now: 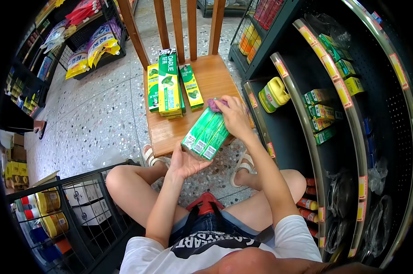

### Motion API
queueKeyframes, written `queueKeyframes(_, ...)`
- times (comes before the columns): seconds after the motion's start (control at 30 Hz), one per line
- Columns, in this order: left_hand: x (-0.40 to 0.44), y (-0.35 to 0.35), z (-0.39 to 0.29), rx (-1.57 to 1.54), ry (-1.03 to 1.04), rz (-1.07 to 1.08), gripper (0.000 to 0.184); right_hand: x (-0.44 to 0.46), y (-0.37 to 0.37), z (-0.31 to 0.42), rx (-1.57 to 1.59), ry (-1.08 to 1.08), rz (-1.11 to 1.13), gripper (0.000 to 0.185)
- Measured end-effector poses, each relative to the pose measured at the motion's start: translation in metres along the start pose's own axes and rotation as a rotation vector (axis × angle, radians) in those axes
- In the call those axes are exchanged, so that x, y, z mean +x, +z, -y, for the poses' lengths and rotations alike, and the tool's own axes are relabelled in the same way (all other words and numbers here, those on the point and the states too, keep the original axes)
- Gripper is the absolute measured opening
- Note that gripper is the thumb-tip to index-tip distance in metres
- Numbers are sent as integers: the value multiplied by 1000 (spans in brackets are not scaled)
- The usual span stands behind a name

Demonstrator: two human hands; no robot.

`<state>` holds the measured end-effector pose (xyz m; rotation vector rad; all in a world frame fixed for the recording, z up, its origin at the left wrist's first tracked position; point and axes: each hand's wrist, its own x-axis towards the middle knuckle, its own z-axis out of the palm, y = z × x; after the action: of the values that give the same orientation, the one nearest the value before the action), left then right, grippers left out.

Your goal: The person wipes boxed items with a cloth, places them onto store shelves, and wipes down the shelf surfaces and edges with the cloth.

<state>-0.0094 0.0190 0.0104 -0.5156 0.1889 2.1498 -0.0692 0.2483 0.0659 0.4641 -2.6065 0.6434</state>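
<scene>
A shrink-wrapped pack of green toothpaste boxes is held tilted above the front edge of a wooden chair seat. My left hand supports its lower end from below, palm turned up, with some fingers hidden under the pack. At the upper end, my right hand is closed on a purple cloth that touches the wrapping. Behind the pack, green and yellow Darlie toothpaste boxes are stacked on the seat. Another toothpaste box lies just right of that stack.
On my right, dark shelves with price strips hold toothpaste boxes and a yellow jug. A wire cage rack with jars and cartons is close on my left. Bagged goods fill a shelf at the far left.
</scene>
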Motion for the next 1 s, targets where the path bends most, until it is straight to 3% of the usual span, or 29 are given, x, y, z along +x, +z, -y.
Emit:
queueKeyframes(0.07,0,2,0,0,-18,8,71,1,4,-11,-26,0,-46,36)
queueKeyframes(0.2,3,5,0,6,-31,34,72,-1,13,-33,-59,285,-263,34)
queueKeyframes(0.3,-9,10,8,59,31,-12,72,-16,24,-74,352,597,-313,31)
queueKeyframes(0.37,-18,23,16,180,70,-64,72,-25,24,-77,220,601,-271,31)
queueKeyframes(0.4,-22,17,16,381,119,18,73,-29,23,-79,153,602,-251,31)
queueKeyframes(0.57,-46,32,26,453,326,-73,67,-12,-3,-47,761,624,-109,32)
queueKeyframes(0.63,-61,54,27,554,422,-56,67,-5,-22,-22,1112,864,-11,37)
queueKeyframes(0.7,-73,80,28,541,487,-43,64,-8,-7,-31,1005,701,191,38)
queueKeyframes(0.77,-77,98,22,579,515,-14,63,-10,13,-44,956,423,145,40)
queueKeyframes(0.8,-80,107,19,597,531,-6,62,-9,12,-42,938,407,95,44)
queueKeyframes(0.9,-83,149,27,631,620,14,60,-5,-23,-40,467,240,-187,44)
queueKeyframes(1.0,-68,175,12,777,642,103,59,-3,-110,-11,618,308,-282,48)
